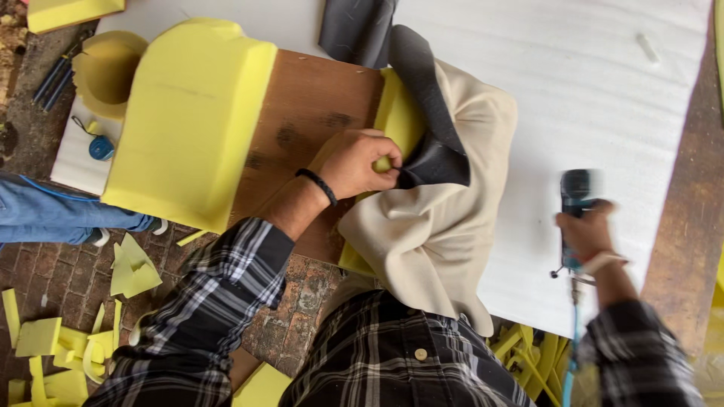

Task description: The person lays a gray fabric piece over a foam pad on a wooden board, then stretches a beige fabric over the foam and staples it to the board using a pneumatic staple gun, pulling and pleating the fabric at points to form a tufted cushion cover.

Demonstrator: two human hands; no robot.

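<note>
On the plywood board, a yellow foam block lies half wrapped in cream fabric, with a dark strip laid over its top. The left hand has its fingers pressed together, pinching the edge of the dark strip against the foam, seemingly to keep the covering taut and in place. The right hand, off to the side over the white sheet, is closed around a blue air tool with a hose trailing down; it is blurred, so the finger positions beyond a closed grip are hard to tell. A larger shaped foam piece sits on the board's far end, apart from the hand. Foam scraps litter the brick floor, and someone's jeans-clad leg shows at the left edge.
</note>
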